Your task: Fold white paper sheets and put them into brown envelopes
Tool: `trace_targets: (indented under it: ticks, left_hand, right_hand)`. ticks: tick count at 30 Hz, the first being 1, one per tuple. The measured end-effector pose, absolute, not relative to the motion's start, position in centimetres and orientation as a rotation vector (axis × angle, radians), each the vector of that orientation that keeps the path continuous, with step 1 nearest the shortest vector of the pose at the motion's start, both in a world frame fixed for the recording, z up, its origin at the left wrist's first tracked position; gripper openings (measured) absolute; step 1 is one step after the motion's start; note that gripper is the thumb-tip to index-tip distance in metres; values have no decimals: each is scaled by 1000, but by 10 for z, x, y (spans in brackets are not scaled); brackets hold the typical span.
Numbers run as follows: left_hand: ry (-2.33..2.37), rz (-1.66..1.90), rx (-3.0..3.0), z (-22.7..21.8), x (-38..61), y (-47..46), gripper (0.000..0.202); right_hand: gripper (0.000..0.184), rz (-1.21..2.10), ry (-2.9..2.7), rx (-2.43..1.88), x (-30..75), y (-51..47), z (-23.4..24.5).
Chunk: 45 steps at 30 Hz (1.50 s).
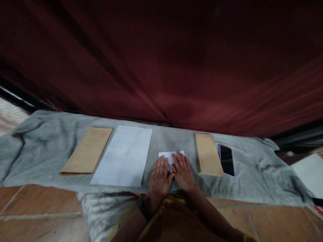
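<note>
A small piece of white paper (165, 154), apparently folded, lies on the grey cloth in front of me. My left hand (159, 178) rests flat on its left part, fingers stretched out. On the right part presses my right hand (183, 171), also flat with the fingers extended. The two thumbs nearly meet over the paper, and most of its lower area is hidden under the palms. Just left of my hands is a large white sheet (123, 156) with faint crease lines. To the right sits a stack of brown envelopes (208, 154).
Grey cloth (171, 136) covers the long narrow surface. More brown envelopes (87, 151) lie at the far left. A phone (226, 160) with a dark screen is beside the right stack. A dark red curtain (161, 67) hangs behind. Tiled floor (40, 208) shows below.
</note>
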<state>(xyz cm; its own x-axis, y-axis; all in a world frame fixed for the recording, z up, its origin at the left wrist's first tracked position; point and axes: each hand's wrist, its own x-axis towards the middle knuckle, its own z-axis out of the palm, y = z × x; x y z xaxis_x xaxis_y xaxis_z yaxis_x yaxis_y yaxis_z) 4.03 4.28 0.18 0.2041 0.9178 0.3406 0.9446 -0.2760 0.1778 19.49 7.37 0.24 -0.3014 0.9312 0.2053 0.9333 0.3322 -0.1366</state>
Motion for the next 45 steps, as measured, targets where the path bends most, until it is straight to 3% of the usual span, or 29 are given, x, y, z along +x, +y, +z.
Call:
trace_targets:
  ticks: [20, 27, 34, 45]
  left_hand:
    - [-1887, -574, -2349, 14, 25, 29, 76]
    - [-1856, -615, -2336, 8, 25, 32, 75]
    - [-1829, -520, -2413, 8, 23, 32, 66]
    - [-1673, -394, -2550, 9, 28, 31, 56]
  right_hand:
    - [57, -117, -2287, -1679, 217, 66, -3]
    - [51, -21, -2317, -1700, 207, 73, 15]
    - [47, 203, -2480, -1460, 170, 89, 24]
    - [51, 183, -2544, -1484, 183, 90, 16]
